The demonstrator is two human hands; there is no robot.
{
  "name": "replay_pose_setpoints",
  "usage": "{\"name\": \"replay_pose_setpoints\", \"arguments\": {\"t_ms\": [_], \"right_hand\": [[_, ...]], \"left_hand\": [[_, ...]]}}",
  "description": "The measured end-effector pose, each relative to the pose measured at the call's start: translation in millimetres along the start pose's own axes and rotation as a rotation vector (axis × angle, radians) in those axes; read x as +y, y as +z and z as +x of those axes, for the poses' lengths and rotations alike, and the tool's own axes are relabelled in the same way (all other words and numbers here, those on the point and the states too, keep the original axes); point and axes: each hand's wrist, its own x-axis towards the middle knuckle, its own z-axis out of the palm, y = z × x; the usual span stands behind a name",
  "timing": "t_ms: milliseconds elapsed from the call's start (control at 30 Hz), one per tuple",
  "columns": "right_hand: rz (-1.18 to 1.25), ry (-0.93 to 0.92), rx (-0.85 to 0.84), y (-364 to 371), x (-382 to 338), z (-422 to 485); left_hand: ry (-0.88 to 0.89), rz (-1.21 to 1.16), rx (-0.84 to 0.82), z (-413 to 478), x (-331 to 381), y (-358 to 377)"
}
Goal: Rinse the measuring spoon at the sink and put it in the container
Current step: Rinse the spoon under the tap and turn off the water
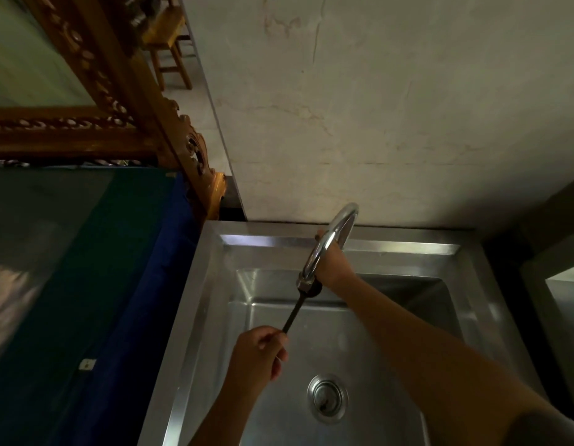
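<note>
A pale, stained wall (392, 107) fills the upper part of the view. To the left lies a dark green and blue cloth-covered surface (86, 268), and above it stands a carved wooden frame (124, 101); a wooden stool (169, 56) shows in the far corner beyond.

Below the wall sits the stainless-steel sink (189, 300), its basin seen from above, with the round drain (327, 398) in the floor of the basin near the bottom edge of the view.

The person's right arm reaches across the basin from the lower right. The right hand (332, 262) is up at the back of the sink behind the curved chrome faucet (324, 246); its grip is partly hidden by the spout, so whether the fingers close on anything cannot be told.

The left hand (256, 358) comes up from the bottom centre, its grip pressed together around the end of the handle of the measuring spoon (293, 315). The thin dark handle slants up and to the right, and the spoon's dark bowl sits directly under the faucet's outlet, over the basin. No stream of water can be made out.
</note>
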Motion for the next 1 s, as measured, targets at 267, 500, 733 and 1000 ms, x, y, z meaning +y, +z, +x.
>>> {"name": "replay_pose_setpoints", "arguments": {"t_ms": [267,500,733,1000], "right_hand": [[-0.219,-0.096,0.034,-13,7,-21],[-0.122,-0.087,0.008,-10,-3,-54],[0.79,0.274,-0.191,-4,6,-121],[1.191,0.419,-0.285,-7,32,-158]], "left_hand": [[0.01,-0.004,0.006,-7,-6,-1],[0.04,0.033,0.05,-21,-2,-3],[0.175,0.318,0.134,-51,1,-15],[0.273,0.575,0.204,-83,-12,-19]]}}
